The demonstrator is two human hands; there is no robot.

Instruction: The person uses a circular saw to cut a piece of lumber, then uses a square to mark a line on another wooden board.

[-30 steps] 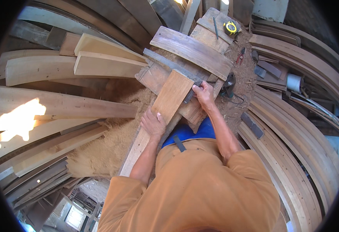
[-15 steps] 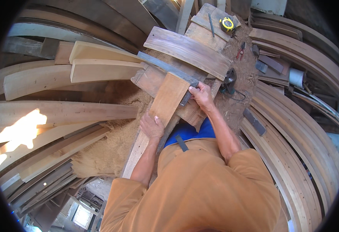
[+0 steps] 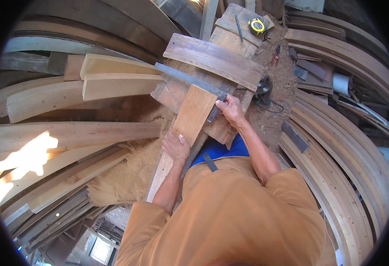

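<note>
One left hand [image 3: 175, 147] clasps the board [image 3: 194, 108] on the bench [image 3: 227, 37]; apart from it, the right hand [image 3: 231, 110] pinches the grey bar [image 3: 184, 79] across the board's far end: slack there could skew it!

No legible text or numbers.

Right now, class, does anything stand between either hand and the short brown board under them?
Nothing visible blocks the left hand: it rests directly on the board. The right hand is at the corner of the metal square by the board's far end; whether its fingertips also touch wood can't be told.
</note>
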